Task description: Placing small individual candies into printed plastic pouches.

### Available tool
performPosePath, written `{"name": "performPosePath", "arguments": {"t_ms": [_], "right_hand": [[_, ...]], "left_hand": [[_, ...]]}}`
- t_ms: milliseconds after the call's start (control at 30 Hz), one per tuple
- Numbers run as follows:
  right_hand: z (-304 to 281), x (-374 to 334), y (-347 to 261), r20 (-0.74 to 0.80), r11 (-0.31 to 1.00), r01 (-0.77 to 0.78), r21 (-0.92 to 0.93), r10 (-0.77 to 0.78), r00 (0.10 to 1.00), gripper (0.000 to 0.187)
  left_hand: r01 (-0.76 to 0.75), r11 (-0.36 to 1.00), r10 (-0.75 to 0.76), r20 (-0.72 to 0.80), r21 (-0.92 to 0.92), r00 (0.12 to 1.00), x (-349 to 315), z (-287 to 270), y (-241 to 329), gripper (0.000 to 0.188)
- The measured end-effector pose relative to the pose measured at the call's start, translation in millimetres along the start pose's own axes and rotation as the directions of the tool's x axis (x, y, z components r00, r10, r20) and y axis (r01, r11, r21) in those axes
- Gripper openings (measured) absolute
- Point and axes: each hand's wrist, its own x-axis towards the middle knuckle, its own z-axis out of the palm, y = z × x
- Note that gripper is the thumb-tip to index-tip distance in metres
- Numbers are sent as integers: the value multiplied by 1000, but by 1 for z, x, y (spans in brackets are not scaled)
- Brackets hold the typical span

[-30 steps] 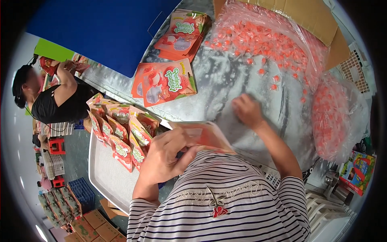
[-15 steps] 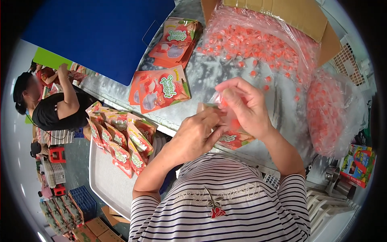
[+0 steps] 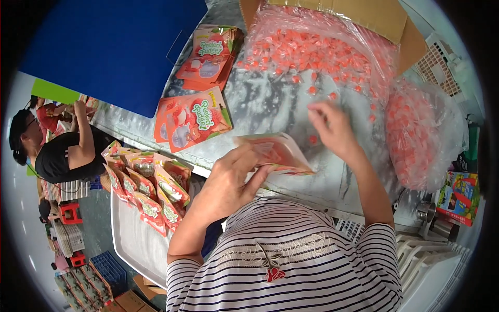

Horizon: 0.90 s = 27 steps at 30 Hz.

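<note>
My left hand [image 3: 231, 179] is closed on the edge of a red candy pouch [image 3: 286, 155]. The pouch is tilted, its mouth spread apart and turned toward me. To its right my right hand [image 3: 332, 127] hovers over the metal table, thumb and fingers apart, with nothing seen in it. One wrapped red candy [image 3: 312, 139] lies just below that hand, and another candy [image 3: 332, 96] lies beyond its fingertips. Farther back, a heap of wrapped red candies [image 3: 306, 52] spills from a clear plastic bag in a cardboard box [image 3: 338, 13].
Flat pouches [image 3: 195, 118] and a taller pouch stack [image 3: 210, 54] lie left of the heap. Filled pouches [image 3: 148, 182] stand on a pale tray [image 3: 135, 229] at my left. A candy-filled plastic bag [image 3: 423, 140] sits at right. A blue panel [image 3: 114, 47] covers the far left; a co-worker [image 3: 67, 145] is beyond.
My right hand has moved away from the pouch, up and right toward the loose candies. The pouch in my left hand has turned, so its mouth now shows. The whole view has shifted slightly.
</note>
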Motion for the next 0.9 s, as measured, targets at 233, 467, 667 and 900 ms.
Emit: {"name": "performPosePath", "arguments": {"t_ms": [233, 467, 667, 900], "right_hand": [[43, -64, 72, 82, 923, -24, -383, 60, 995, 22], [-11, -26, -61, -72, 735, -37, 677, 117, 990, 9], [-7, -21, -76, 33, 875, 447, 186, -461, 887, 1], [1, 16, 90, -339, 992, -128, -19, 114, 934, 34]], "left_hand": [[12, 998, -10, -44, 60, 999, -6, 1, -1, 14], [38, 997, -40, 31, 71, 999, -4, 5, 4, 11], [-26, 992, 19, 56, 123, 998, -4, 10, 3, 13], [125, 992, -124, -29, 26, 992, -18, -4, 9, 15]]}}
